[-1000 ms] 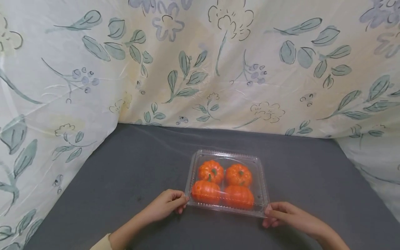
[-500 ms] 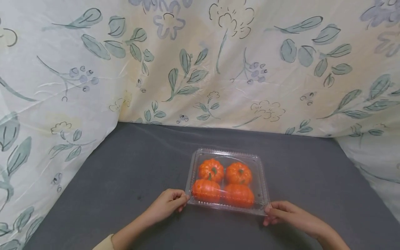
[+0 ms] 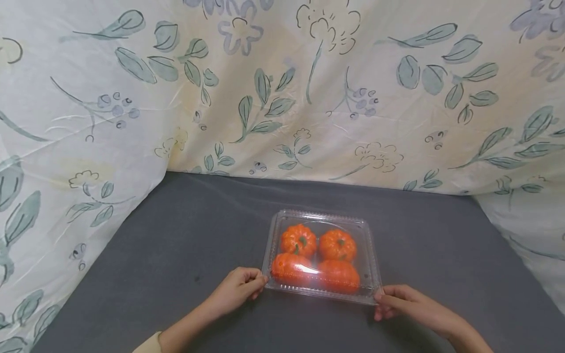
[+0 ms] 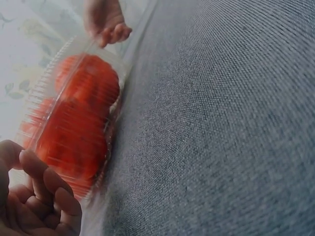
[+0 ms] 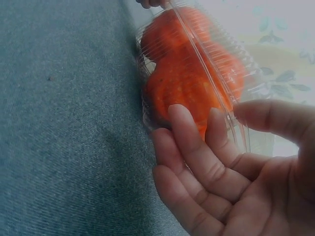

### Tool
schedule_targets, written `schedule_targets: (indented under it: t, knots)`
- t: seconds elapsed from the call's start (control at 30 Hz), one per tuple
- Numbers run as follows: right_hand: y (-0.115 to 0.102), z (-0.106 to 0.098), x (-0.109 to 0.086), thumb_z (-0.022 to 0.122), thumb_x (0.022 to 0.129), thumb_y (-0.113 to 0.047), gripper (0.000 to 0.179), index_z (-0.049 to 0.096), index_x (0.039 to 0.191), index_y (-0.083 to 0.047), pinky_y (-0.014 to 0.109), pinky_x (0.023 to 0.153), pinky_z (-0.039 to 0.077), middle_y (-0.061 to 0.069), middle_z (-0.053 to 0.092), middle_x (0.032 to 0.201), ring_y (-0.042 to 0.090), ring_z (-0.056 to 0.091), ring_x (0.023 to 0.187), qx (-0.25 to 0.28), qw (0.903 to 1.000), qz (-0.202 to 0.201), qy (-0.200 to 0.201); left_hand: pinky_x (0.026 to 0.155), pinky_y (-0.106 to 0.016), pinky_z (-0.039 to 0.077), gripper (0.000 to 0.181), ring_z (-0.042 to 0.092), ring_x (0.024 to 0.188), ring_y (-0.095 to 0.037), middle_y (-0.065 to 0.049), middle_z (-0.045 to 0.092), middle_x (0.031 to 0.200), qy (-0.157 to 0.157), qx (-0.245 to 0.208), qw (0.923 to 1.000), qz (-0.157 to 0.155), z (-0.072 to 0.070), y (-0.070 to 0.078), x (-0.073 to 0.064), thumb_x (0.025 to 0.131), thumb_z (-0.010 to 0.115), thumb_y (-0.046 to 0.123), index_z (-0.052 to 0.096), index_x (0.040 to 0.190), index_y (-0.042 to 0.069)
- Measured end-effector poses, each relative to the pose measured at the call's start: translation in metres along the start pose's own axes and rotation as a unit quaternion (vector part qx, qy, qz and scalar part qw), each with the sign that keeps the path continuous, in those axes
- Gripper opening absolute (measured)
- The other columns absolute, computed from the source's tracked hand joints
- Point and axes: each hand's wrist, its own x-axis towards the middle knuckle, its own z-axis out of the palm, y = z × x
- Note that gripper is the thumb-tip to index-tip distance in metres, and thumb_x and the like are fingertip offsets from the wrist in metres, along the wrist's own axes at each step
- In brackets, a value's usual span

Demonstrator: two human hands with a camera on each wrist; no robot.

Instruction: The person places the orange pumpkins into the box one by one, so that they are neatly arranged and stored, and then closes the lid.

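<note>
A clear plastic clamshell container [image 3: 324, 215] sits at the middle of the dark cloth, lid over its base. Inside are several small orange pumpkins [image 3: 338, 245] with green stems, in two rows. My left hand [image 3: 240, 286] pinches the rim at the container's near left corner; in the left wrist view its fingers [image 4: 64, 206] are curled. At the near right corner my right hand [image 3: 399, 303] pinches the rim between thumb and index finger, while its other fingers [image 5: 189, 128] bend loosely below, as the right wrist view shows. Glare covers part of the lid's front.
Dark grey cloth [image 3: 198, 235] covers the table around the container. A pale curtain [image 3: 282, 98] printed with leaves and flowers hangs along the back and both sides.
The container and both hands stay almost where they were. A brighter glare shows on the front of the lid, and the head view has shifted slightly.
</note>
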Motion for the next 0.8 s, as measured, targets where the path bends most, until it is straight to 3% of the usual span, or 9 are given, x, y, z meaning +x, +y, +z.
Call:
schedule_targets:
  t: [0.33, 0.8]
  knots:
    - [0.002, -0.0007, 0.0005, 0.032, 0.1, -0.011, 0.031, 0.056, 0.105, 0.009, 0.028, 0.082, 0.049, 0.006, 0.066, 0.092, 0.016, 0.063, 0.089, 0.066, 0.9975, 0.0, -0.025, 0.041, -0.017, 0.022, 0.035, 0.028, 0.042, 0.002, 0.005, 0.045, 0.053, 0.0, 0.0, 1.0, -0.007, -0.0013, 0.0058, -0.0022, 0.092, 0.055, 0.025, 0.055, 0.064, 0.004]
    - [0.0002, 0.0019, 0.0017, 0.038, 0.1, -0.018, 0.028, 0.059, 0.09, -0.003, 0.029, 0.077, 0.05, -0.002, 0.064, 0.081, 0.01, 0.061, 0.078, 0.055, 0.998, 0.03, 0.011, 0.041, -0.017, 0.023, 0.034, 0.028, 0.041, 0.002, 0.006, 0.045, 0.053, 0.009, 0.014, 0.9998, -0.01, 0.001, 0.0057, -0.0016, 0.092, 0.055, 0.025, 0.055, 0.064, 0.006]
